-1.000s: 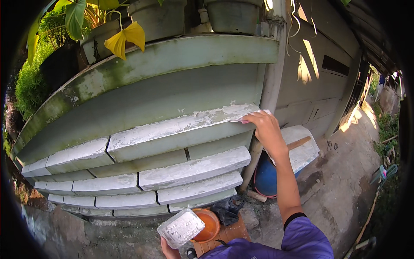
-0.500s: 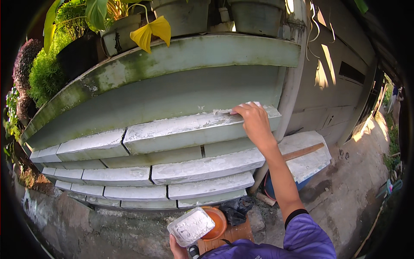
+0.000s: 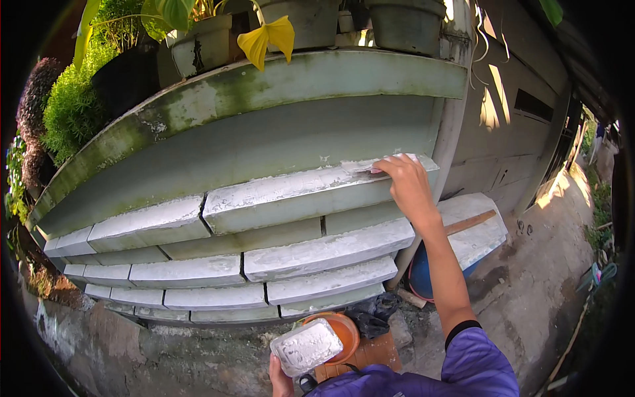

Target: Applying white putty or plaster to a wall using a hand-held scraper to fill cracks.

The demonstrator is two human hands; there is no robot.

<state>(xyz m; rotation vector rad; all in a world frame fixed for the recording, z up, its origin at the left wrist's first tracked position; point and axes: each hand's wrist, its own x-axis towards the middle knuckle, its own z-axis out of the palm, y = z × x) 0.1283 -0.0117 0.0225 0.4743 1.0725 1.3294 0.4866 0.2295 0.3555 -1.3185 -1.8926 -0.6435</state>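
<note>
My right hand (image 3: 405, 182) is closed on a thin flat scraper (image 3: 374, 169), mostly hidden under my fingers, pressed to the top of the upper ledge (image 3: 291, 190) near its right end. White paste coats that ledge's top in uneven smears; its front face is pale green. Low in front of me, my left hand (image 3: 280, 376) grips a shallow rectangular tray (image 3: 308, 347) by its near left edge. Thick white paste covers the tray's inside. An orange bucket (image 3: 349, 334) stands partly behind the tray.
Below, more white-coated ledges (image 3: 331, 248) step down, split by dark gaps. Potted plants (image 3: 198, 49) line a mossy shelf (image 3: 278, 81) above. At right are a pale board (image 3: 473, 228) with a wooden strip over a blue container (image 3: 426, 274). A black plastic bag (image 3: 374, 317) lies by the bucket.
The view has shifted slightly, so the ledges and pots sit further right. My right hand stays at the upper ledge's right end with the scraper; my left still holds the tray.
</note>
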